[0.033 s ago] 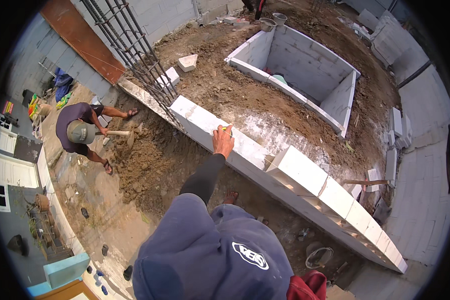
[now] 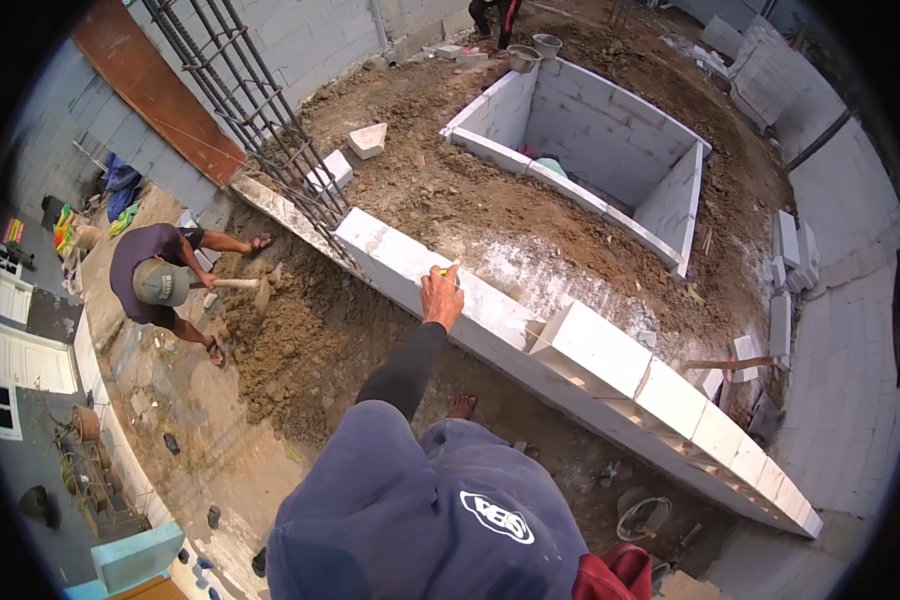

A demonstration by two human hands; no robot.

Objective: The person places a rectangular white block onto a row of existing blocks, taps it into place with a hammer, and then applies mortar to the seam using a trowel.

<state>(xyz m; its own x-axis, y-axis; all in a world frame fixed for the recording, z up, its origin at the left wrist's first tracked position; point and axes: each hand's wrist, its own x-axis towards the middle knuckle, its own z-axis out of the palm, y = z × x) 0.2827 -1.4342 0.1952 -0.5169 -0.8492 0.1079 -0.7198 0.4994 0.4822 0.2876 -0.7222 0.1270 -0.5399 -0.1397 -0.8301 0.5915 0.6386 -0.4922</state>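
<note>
The left hand (image 2: 441,299) is gripping a small yellow object (image 2: 444,271) at twelve o'clock from the blue shirt (image 2: 400,500), over the white block wall (image 2: 490,308). The right hand's state I cannot tell. At nine o'clock, a co-worker (image 2: 150,265) is holding a wooden-handled tool (image 2: 232,284).

Low wall (image 2: 485,308) was pale block – matt, fairly smooth top. Rebar column (image 2: 232,108): dark metal, dull. Soil (image 2: 295,370) looked rough, clumpy. Tool handle (image 2: 234,284) looked like smooth wood. Blue garment (image 2: 360,510) was matt cloth – black sleeve (image 2: 402,368), smooth fabric.
</note>
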